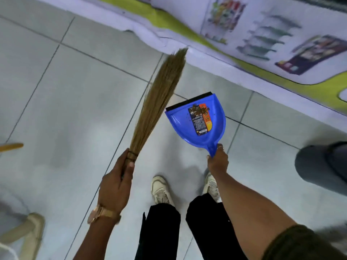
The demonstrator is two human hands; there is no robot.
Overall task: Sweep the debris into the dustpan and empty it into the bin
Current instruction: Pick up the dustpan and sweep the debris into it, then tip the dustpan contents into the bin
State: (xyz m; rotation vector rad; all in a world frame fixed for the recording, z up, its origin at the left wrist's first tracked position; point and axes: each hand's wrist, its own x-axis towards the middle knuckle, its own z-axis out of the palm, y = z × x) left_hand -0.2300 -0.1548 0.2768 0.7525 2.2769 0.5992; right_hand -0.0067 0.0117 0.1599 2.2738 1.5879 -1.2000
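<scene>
My left hand (116,182) grips the bound end of a straw hand broom (159,98), whose bristles point up and away over the tiled floor. My right hand (217,160) holds the handle of a blue dustpan (178,124), lifted off the floor with its black lip away from me. A small pile of brown debris (201,109) lies on the pan's label near the lip. A grey bin (319,169) shows at the right edge, only partly in frame.
A printed banner (262,44) with a green band lies along the floor's far side. My two feet in pale shoes (161,190) stand below the pan. A wooden stick end (11,146) pokes in at the left; another pale shoe (28,231) sits bottom left.
</scene>
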